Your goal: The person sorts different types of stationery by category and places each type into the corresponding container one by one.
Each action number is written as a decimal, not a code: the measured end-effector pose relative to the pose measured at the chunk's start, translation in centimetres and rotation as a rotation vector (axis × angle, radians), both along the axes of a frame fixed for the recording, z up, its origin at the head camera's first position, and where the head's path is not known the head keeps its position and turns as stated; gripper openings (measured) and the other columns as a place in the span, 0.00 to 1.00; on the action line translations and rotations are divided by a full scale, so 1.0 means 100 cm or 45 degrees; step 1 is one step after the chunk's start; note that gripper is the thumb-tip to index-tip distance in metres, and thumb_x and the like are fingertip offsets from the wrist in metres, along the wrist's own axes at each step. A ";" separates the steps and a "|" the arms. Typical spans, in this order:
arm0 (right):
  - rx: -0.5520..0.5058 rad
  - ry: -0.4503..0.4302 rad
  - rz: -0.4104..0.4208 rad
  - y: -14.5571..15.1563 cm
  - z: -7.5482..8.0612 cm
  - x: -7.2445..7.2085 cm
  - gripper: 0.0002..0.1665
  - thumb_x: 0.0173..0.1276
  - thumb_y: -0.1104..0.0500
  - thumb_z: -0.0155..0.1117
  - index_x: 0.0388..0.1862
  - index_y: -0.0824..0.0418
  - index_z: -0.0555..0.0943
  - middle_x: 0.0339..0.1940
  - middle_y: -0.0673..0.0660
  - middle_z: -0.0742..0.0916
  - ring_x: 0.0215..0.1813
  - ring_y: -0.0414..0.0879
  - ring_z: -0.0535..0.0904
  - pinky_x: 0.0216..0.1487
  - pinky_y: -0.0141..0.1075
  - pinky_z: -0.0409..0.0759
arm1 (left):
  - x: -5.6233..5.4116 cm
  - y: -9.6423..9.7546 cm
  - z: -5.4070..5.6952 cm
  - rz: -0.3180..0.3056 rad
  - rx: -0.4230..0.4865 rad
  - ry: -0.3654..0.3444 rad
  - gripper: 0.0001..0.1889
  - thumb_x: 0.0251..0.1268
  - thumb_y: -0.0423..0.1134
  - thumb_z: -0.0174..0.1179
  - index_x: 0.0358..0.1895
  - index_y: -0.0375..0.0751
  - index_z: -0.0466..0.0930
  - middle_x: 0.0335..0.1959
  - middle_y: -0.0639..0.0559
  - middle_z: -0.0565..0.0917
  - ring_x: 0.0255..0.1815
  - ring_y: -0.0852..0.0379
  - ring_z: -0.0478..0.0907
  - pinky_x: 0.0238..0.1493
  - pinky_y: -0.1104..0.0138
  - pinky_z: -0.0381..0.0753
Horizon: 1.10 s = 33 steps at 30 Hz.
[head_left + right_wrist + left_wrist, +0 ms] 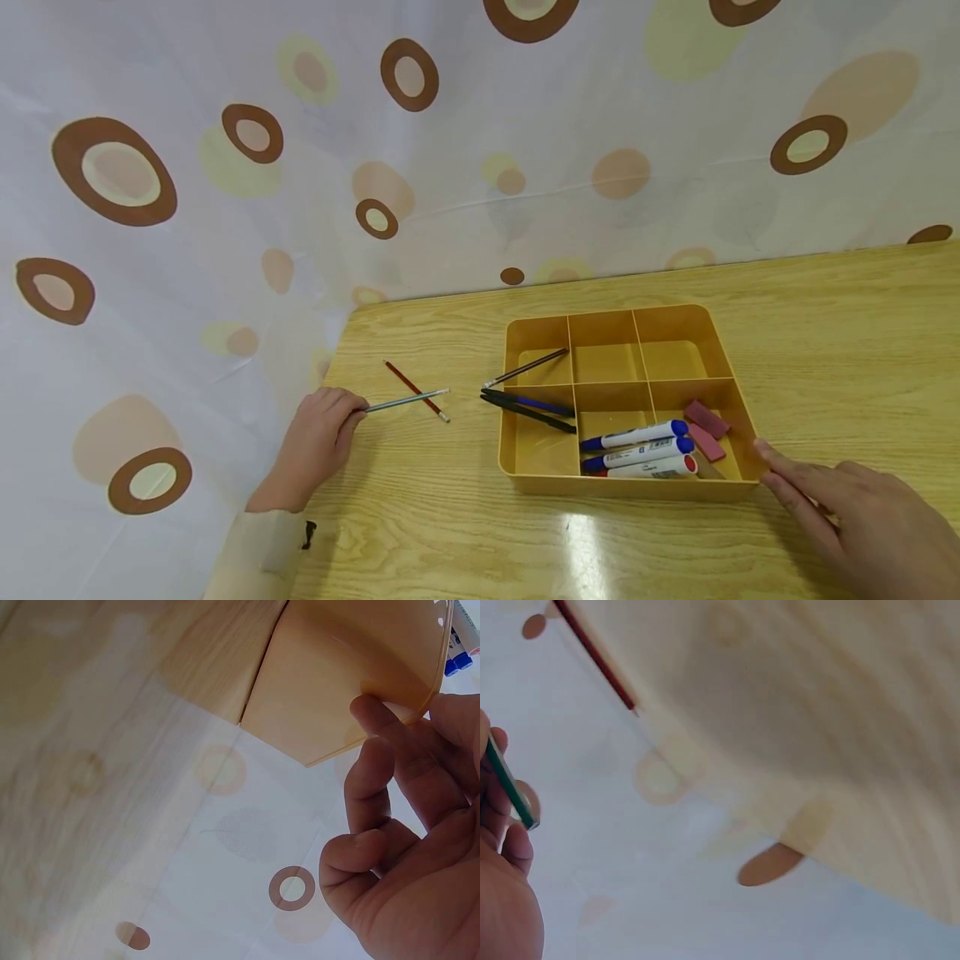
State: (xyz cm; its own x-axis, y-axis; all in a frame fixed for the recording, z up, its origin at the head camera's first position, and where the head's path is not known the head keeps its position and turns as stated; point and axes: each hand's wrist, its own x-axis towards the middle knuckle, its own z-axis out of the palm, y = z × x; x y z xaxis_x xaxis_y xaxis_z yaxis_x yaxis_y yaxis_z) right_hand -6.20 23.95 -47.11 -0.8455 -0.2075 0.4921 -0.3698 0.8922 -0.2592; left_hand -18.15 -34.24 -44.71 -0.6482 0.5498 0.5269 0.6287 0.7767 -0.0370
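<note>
My left hand (318, 433) pinches a teal pencil (405, 401) near one end; its other end points right over a dark red pencil (414, 388) on the table. In the left wrist view, the green end of the held pencil (511, 784) juts from between the fingers. A yellow divided tray (630, 485) stands to the right. Thumb and index finger of my right hand (862, 508) hold its near right corner. In the right wrist view, the index finger presses the tray's outer wall (337, 675), with the other fingers bent.
Within the tray are a dark pencil (528, 367), a blue pen (536, 404) and a black pen (532, 414) leaning over the left rim, three white markers (637, 455) across a divider, and pink erasers (705, 442). A dotted cloth (465, 125) borders the wooden table (442, 533) behind and left.
</note>
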 end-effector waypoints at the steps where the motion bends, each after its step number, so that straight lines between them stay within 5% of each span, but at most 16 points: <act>1: 0.000 0.001 0.001 0.000 0.000 0.000 0.24 0.78 0.46 0.62 0.55 0.64 0.88 0.13 0.28 0.66 0.23 0.29 0.58 0.23 0.31 0.61 | -0.001 0.003 0.003 -0.003 0.012 0.005 0.08 0.61 0.25 0.69 0.40 0.38 0.85 0.34 0.48 0.85 0.36 0.48 0.79 0.34 0.57 0.74; 23: 0.000 0.002 -0.009 -0.002 0.003 0.001 0.25 0.79 0.45 0.61 0.55 0.64 0.88 0.13 0.29 0.62 0.23 0.29 0.55 0.23 0.30 0.59 | -0.040 0.068 0.034 -0.191 0.153 0.196 0.06 0.59 0.25 0.72 0.39 0.32 0.87 0.33 0.43 0.87 0.35 0.43 0.81 0.38 0.52 0.81; 33: 0.037 -0.058 -0.048 -0.002 0.004 0.003 0.23 0.77 0.47 0.64 0.56 0.64 0.88 0.12 0.32 0.61 0.23 0.30 0.55 0.24 0.30 0.58 | -0.052 0.100 0.034 -0.182 0.084 0.124 0.02 0.69 0.31 0.67 0.41 0.38 0.89 0.36 0.46 0.87 0.39 0.44 0.81 0.40 0.53 0.80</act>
